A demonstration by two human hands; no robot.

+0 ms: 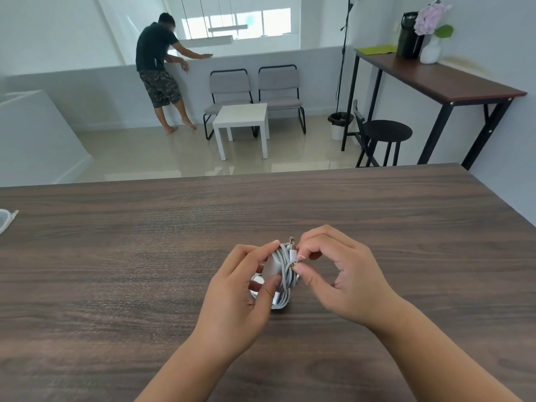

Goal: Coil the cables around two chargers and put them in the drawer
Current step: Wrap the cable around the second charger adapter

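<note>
A white charger (272, 266) with its white cable (285, 274) wound several times around it is held just above the dark wooden table (116, 271). My left hand (237, 297) grips the charger body, thumb on its near face. My right hand (339, 277) pinches the cable's plug end (293, 253) against the right side of the coil. Only one charger is in view, and no drawer shows.
A clear plastic item (5, 220) lies at the table's far left edge. Beyond the table are a small white side table (242, 117), two grey chairs, a black stool (387, 132), a high desk (435, 79) and a person standing at a low wall.
</note>
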